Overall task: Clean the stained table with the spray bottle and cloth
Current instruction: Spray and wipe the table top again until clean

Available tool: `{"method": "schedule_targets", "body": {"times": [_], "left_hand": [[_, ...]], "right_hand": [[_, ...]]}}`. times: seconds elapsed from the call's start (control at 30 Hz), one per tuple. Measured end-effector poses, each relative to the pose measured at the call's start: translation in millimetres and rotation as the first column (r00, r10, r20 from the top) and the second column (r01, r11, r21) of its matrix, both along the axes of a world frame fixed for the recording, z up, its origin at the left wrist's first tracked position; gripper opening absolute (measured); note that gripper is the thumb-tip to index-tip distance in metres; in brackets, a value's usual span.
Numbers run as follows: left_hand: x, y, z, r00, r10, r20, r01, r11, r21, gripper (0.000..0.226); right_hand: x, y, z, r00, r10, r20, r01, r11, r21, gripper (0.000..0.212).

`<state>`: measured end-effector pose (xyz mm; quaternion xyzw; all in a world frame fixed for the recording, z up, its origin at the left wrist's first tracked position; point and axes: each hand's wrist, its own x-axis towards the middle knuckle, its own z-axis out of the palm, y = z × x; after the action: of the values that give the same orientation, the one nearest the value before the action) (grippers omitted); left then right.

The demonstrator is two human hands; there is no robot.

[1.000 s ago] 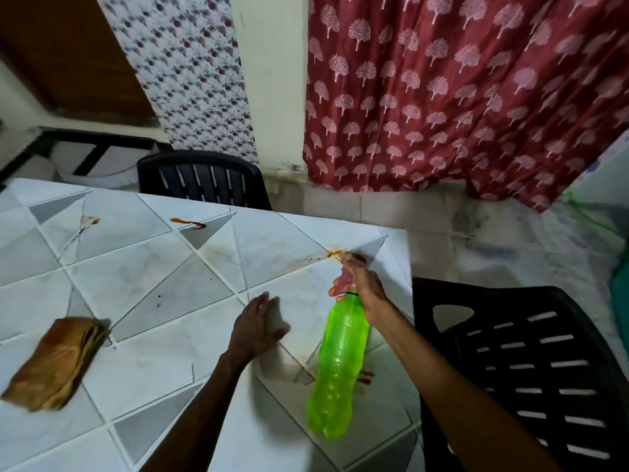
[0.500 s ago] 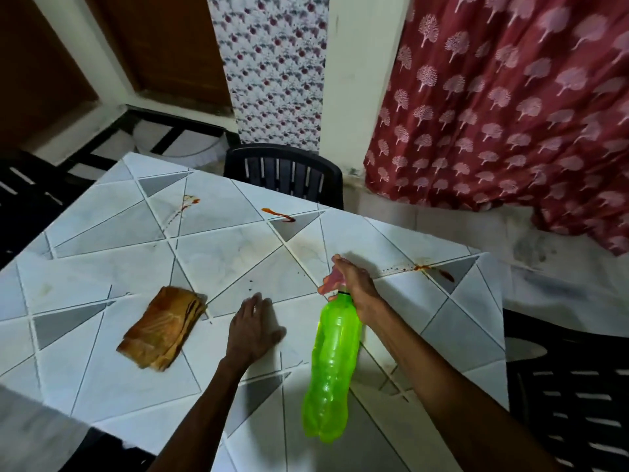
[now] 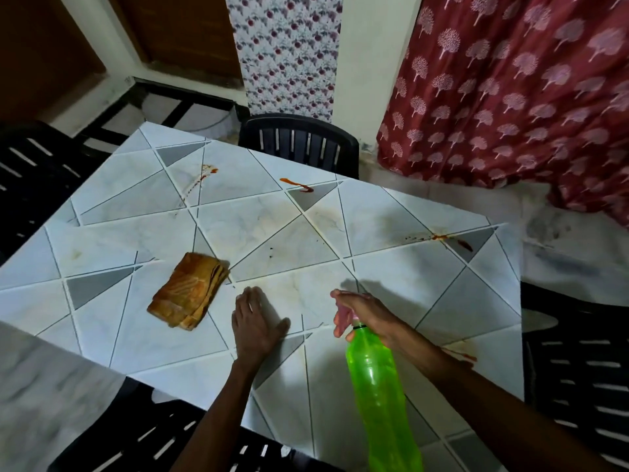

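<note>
- The right hand point(image 3: 366, 313) is curled round the neck of the spray bottle point(image 3: 377, 386), with the fingers bent over the pink spray head.
- The spray bottle is held up over the near right part of the table point(image 3: 425, 284). Its long side runs from near to far. The green bottom is nearest the person, and the spray head is pointed far and a little left.
- The left hand point(image 3: 255, 321) is laid flat on the table, fingers straight and close together, thumb stuck out to the right.
- The folded brown cloth point(image 3: 189, 291) is left lying just left of that hand, not touched.
- Red stains point(image 3: 297, 185) are seen along the far side, by the far right corner and beside the right arm.
- A black chair point(image 3: 299, 144) is set at the far side.
</note>
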<state>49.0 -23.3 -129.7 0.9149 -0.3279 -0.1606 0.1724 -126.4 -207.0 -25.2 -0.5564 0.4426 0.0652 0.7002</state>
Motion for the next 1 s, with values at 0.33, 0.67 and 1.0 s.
{"method": "schedule_targets", "body": {"times": [0.33, 0.67, 1.0], "left_hand": [[-76.9, -47.5, 3.9, 0.983, -0.186, 0.004, 0.186, 0.982, -0.032, 0.109], [-191.1, -81.5, 9.7, 0.934, -0.356, -0.015, 0.356, 0.930, 0.092, 0.116], [-288.8, -93.4, 18.1, 0.874, -0.486, -0.001, 0.484, 0.871, 0.087, 0.113]], "right_hand": [[-123.7, -51.4, 3.6, 0.911, -0.410, 0.038, 0.412, 0.905, -0.104, 0.034], [-255.7, -29.1, 1.0, 0.982, -0.190, 0.011, 0.190, 0.974, -0.122, 0.061], [-356.5, -80.6, 25.2, 0.822, -0.565, 0.073, 0.568, 0.806, -0.164, 0.051]]}}
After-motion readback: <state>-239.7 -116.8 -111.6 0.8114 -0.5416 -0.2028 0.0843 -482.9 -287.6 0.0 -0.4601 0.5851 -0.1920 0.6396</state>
